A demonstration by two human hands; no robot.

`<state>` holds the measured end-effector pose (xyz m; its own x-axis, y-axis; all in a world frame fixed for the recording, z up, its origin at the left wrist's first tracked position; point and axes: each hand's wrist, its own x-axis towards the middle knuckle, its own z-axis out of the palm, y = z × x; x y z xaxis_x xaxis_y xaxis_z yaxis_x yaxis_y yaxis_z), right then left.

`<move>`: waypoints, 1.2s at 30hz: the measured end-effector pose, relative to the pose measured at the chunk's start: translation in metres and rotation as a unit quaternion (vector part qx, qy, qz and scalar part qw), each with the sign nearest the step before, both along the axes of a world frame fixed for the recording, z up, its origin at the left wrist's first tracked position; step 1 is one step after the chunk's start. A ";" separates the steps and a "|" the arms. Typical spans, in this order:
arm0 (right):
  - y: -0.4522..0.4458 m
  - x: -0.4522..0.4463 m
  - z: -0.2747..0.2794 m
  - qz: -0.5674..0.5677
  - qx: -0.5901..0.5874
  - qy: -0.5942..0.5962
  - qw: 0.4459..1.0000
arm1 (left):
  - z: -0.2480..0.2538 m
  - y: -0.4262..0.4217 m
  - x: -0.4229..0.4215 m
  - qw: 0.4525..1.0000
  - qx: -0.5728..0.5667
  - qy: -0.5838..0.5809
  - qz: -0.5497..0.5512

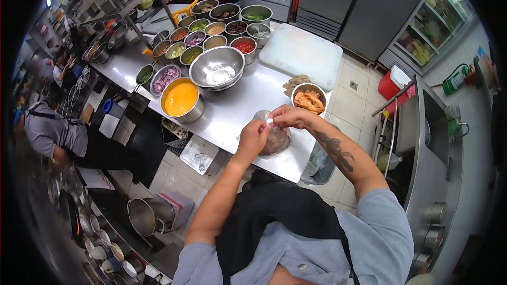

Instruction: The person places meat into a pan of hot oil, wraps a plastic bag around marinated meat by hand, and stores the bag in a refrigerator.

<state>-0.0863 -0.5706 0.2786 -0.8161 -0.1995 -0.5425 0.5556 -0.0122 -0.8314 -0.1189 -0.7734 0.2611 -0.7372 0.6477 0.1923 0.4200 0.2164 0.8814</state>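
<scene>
A clear plastic bag [277, 141] with brownish contents rests on the steel table near its front edge. My left hand [254, 136] pinches the bag's gathered top from the left. From the right, my right hand [288, 117] pinches the same twisted top, its fingertips meeting those of my left hand. Just behind my right hand stands a metal bowl of orange-coated food [309, 102], with greyish pieces [296, 82] lying beside it. A white cutting board [301, 55] lies farther back.
Left of my hands stand a pot of orange liquid [180, 100], a steel bowl [217, 67] and several ingredient containers. A person [66, 132] is at the left; other people stand behind the table. A lined bin [320, 163] sits below the table's right edge.
</scene>
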 end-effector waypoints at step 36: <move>0.016 0.035 -0.006 0.145 0.560 0.352 0.736 | -0.001 -0.045 -0.011 0.977 -0.114 0.180 -0.019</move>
